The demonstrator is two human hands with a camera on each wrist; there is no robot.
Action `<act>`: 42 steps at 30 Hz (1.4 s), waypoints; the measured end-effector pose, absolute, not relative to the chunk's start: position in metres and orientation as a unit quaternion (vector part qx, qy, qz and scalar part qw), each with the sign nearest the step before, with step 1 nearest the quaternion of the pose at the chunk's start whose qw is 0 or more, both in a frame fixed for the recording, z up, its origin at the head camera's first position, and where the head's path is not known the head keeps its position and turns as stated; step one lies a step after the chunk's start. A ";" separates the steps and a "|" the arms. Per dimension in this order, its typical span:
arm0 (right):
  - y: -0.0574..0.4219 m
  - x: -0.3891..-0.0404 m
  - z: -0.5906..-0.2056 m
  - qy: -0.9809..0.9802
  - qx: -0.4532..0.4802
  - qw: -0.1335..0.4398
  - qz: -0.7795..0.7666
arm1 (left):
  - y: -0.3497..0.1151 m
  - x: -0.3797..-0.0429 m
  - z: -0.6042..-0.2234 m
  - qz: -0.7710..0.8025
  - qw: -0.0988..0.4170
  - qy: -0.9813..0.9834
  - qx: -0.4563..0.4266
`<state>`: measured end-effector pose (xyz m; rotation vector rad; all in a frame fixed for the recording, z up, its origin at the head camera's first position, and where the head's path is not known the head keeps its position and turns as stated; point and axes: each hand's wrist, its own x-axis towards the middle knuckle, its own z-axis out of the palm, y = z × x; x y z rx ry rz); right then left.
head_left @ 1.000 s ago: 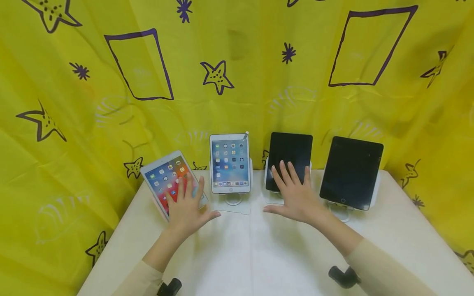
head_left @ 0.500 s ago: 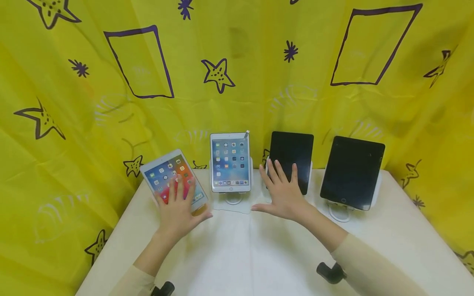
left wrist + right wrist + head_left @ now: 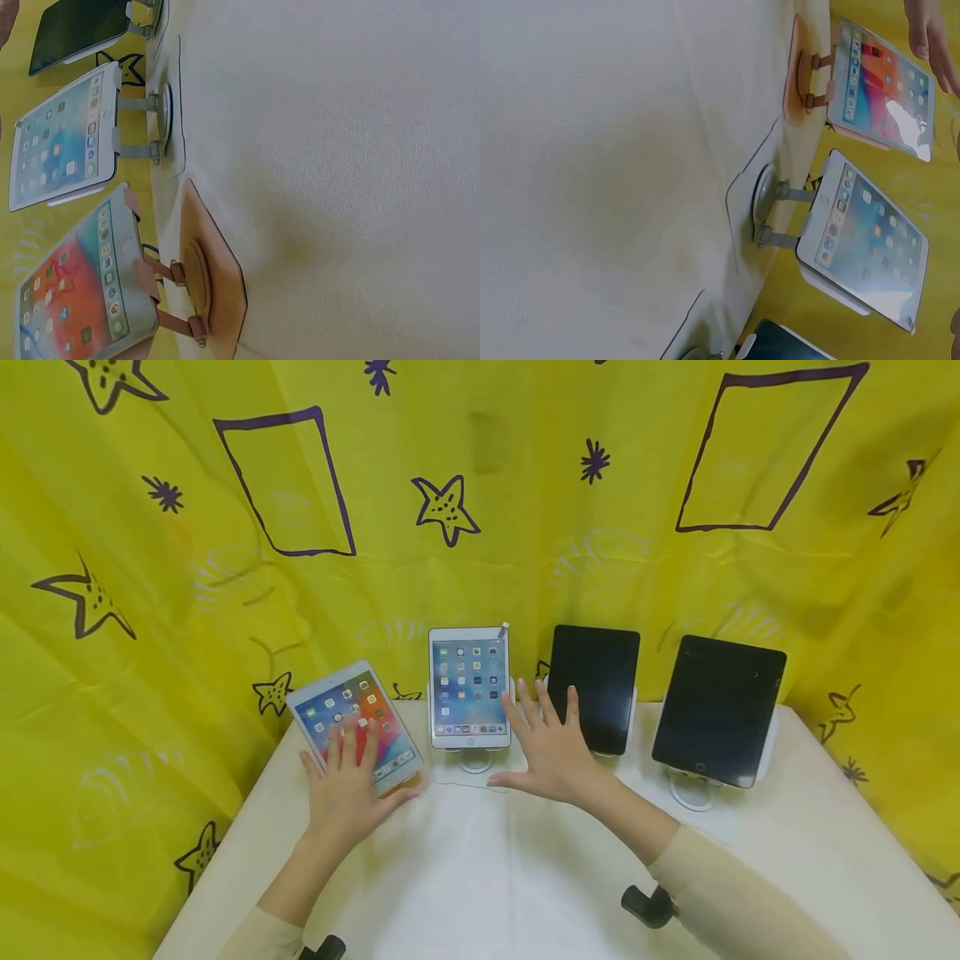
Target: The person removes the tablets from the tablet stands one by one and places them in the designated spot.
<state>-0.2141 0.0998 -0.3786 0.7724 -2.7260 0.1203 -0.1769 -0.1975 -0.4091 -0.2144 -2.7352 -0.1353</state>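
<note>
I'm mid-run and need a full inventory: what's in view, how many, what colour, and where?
Red-screened tablet: 1, white-framed, far left
Blue-screened tablet: 1, white-framed, second from left
Inner dark tablet: 1, black-faced, third from left
Outer dark tablet: 1, black-faced, far right
Copper stand: 1, copper, under the red-screened tablet
Silver stands: 3, silver-grey, under the other tablets
Table: 1, off-white, beneath the stands
Curtain: 1, yellow with dark drawings, behind
Wrist devices: 2, black, at the sleeves
Sleeves: 2, beige, bottom
Left hand: 1, before the red-screened tablet
Right hand: 1, before the inner dark tablet's left edge
</note>
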 end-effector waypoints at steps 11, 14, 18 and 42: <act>0.083 -0.215 -0.376 -0.946 0.280 0.161 0.028 | -0.206 -0.171 -0.408 -0.053 0.221 -0.971 -0.077; 0.077 -0.215 -0.376 -0.946 0.283 0.154 0.036 | -0.209 -0.170 -0.410 -0.065 0.224 -0.970 -0.073; 0.069 -0.217 -0.377 -0.944 0.291 0.150 0.039 | -0.211 -0.170 -0.415 -0.088 0.233 -0.966 -0.070; 0.037 -0.238 -0.398 -0.888 0.365 0.255 0.114 | -0.228 -0.180 -0.436 -0.180 0.430 -0.874 -0.137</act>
